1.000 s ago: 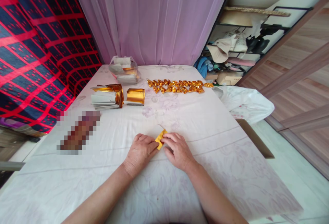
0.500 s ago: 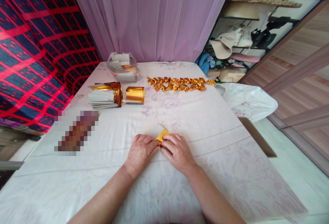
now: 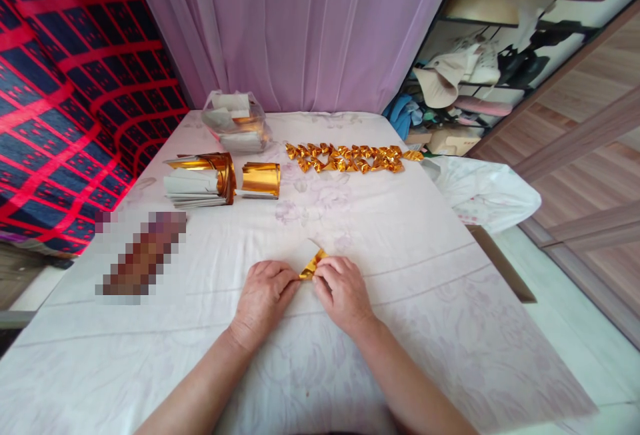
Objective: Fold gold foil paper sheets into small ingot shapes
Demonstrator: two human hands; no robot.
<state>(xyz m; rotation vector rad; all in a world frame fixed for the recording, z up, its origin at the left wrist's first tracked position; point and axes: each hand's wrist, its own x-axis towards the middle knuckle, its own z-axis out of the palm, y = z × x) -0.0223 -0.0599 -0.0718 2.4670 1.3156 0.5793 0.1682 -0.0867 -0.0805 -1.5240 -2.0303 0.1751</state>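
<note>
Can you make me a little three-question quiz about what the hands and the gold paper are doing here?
1. True or false: both the left hand and the right hand pinch the small gold paper piece.
2. Where does the row of folded gold shapes lie? A) at the far side of the table B) in the person's lap C) on the floor
3. Fill in: the stack of gold sheets lies to the ____ of the hands.

Key: 1 true; 2 A; 3 left
</note>
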